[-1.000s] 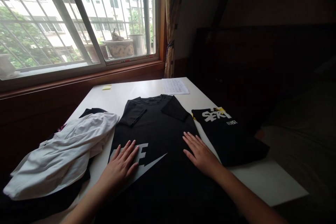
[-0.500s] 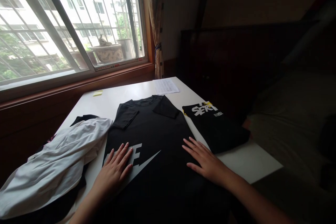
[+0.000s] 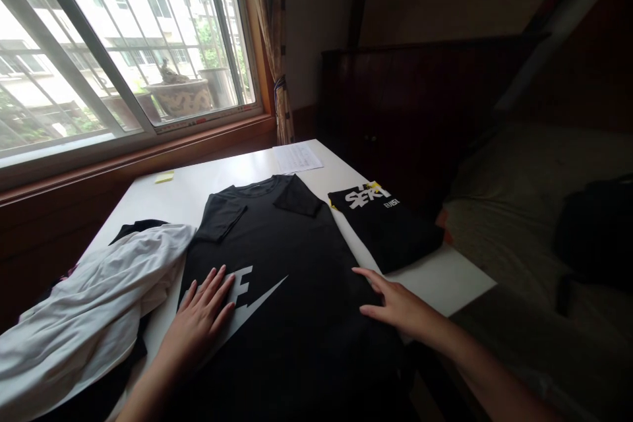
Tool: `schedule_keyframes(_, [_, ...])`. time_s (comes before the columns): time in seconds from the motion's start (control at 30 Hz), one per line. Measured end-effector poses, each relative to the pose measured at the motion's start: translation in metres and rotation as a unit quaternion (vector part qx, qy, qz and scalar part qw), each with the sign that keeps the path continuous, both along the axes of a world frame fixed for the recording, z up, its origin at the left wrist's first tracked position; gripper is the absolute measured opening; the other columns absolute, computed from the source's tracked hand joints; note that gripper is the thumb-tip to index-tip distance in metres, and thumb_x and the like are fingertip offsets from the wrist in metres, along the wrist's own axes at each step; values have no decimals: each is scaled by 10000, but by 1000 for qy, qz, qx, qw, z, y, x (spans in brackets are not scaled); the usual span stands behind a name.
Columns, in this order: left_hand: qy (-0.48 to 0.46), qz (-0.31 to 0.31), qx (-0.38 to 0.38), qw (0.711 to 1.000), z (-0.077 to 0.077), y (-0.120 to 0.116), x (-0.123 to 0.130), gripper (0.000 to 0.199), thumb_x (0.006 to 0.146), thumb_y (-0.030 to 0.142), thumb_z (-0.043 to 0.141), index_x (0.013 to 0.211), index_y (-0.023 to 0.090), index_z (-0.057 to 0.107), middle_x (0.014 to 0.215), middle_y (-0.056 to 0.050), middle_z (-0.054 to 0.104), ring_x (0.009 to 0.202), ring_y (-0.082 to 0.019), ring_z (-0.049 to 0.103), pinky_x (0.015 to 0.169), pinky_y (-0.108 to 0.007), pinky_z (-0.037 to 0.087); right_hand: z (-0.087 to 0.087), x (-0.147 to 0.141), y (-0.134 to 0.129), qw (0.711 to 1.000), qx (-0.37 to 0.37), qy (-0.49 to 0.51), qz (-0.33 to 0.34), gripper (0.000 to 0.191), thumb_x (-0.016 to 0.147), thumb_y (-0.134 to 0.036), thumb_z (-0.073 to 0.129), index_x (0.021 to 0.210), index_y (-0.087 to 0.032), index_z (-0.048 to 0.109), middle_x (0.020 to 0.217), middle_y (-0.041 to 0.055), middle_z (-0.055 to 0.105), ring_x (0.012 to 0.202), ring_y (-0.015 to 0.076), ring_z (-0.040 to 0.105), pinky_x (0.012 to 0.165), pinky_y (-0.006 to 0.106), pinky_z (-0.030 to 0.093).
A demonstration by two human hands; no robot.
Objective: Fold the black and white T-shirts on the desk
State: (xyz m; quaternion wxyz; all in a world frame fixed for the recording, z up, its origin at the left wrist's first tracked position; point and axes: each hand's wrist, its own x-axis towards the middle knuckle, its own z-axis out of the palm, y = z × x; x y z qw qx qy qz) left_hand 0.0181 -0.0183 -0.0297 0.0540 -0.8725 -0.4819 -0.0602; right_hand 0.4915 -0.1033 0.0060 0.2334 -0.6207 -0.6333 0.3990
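Note:
A black T-shirt (image 3: 297, 244) with a grey printed logo lies spread on the white table (image 3: 198, 184), its sleeves turned inward on top. My left hand (image 3: 205, 306) rests flat on the shirt's left part, over some of the printed letters, fingers spread. At the shirt's right edge is my right hand (image 3: 390, 303), thumb and index finger apart, holding nothing I can see; its other fingers are partly hidden behind the index finger.
A folded black garment with white lettering (image 3: 400, 231) lies to the right. Crumpled white cloth (image 3: 93, 316) is heaped over dark clothes at the left. Papers (image 3: 297, 157) and yellow notes (image 3: 164, 177) lie at the back, below a barred window (image 3: 163, 33).
The view has shifted, so the table appears further left. My right hand has turned onto its side at the shirt's right edge. My left hand remains flat on the print.

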Motion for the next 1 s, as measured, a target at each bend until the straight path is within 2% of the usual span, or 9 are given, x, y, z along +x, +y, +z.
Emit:
schedule_keyframes(0.1, [1, 6, -9, 1000, 1, 1, -2, 629, 1040, 529, 397, 1616, 369, 200, 1684, -30, 243, 1538, -280, 278, 1225, -570, 271, 10, -3, -1, 997, -30, 69, 11, 664, 812, -351, 695, 1441, -298, 489, 1287, 79, 685, 1175, 319, 651, 1003, 458, 519])
schedule_keyframes(0.27, [-11, 12, -20, 1000, 2, 1, -2, 605, 1046, 512, 400, 1609, 370, 228, 1684, -27, 249, 1540, -278, 270, 1236, -563, 243, 18, -1, -5, 966, -137, 220, 11, 528, 812, -322, 703, 1308, -261, 532, 1158, 44, 694, 1065, 268, 677, 864, 359, 552])
schedule_keyframes(0.4, [-7, 15, -29, 999, 3, 2, -2, 602, 1046, 522, 396, 1606, 365, 240, 1683, -28, 246, 1541, -277, 268, 1231, -572, 253, 20, 0, -5, 952, -135, 273, -15, 469, 784, -278, 726, 1224, -252, 566, 1209, 42, 652, 1108, 253, 642, 863, 326, 536])
schedule_keyframes(0.5, [-4, 16, -32, 999, 3, 2, -2, 595, 1048, 520, 389, 1604, 359, 254, 1680, -29, 251, 1540, -278, 269, 1226, -580, 263, 18, -2, -4, 942, -132, 307, -24, 539, 799, -294, 724, 1302, -268, 534, 1305, 59, 617, 1191, 265, 614, 942, 358, 522])
schedule_keyframes(0.6, [-4, 14, -32, 999, 3, 2, -3, 602, 1048, 517, 388, 1608, 350, 241, 1681, -34, 246, 1540, -279, 268, 1222, -583, 272, 16, -3, -2, 942, -137, 305, -7, 631, 813, -348, 744, 1386, -274, 491, 1311, 66, 631, 1226, 265, 606, 1008, 371, 492])
schedule_keyframes(0.7, [-7, 9, -28, 1000, 4, 2, -3, 608, 1045, 511, 403, 1608, 351, 238, 1678, -37, 257, 1538, -282, 274, 1220, -585, 277, 15, -2, -2, 948, -174, 265, 29, 673, 800, -394, 770, 1403, -261, 501, 1182, 52, 689, 1102, 248, 658, 913, 334, 525])
schedule_keyframes(0.77, [-11, 6, -22, 1000, 4, 1, -3, 607, 1043, 505, 415, 1606, 359, 240, 1676, -36, 264, 1536, -284, 279, 1219, -585, 279, 17, 0, -3, 952, -206, 223, 51, 601, 783, -399, 782, 1328, -247, 579, 1086, 36, 703, 955, 213, 676, 756, 266, 530])
schedule_keyframes(0.87, [-11, 2, -16, 1000, 3, 2, -5, 603, 1045, 500, 415, 1605, 365, 239, 1675, -35, 265, 1533, -285, 285, 1212, -583, 295, 21, 6, -4, 952, -245, 167, 75, 428, 759, -398, 789, 1134, -215, 693, 943, 13, 688, 725, 133, 619, 539, 178, 424])
schedule_keyframes(1.0, [-6, 3, -8, 1000, 1, 4, -11, 598, 1046, 501, 413, 1603, 373, 239, 1673, -30, 270, 1527, -286, 301, 1205, -579, 312, 21, 17, -4, 947, -266, 147, 105, 322, 739, -368, 796, 996, -177, 759, 847, 14, 678, 648, 101, 580, 520, 159, 424])
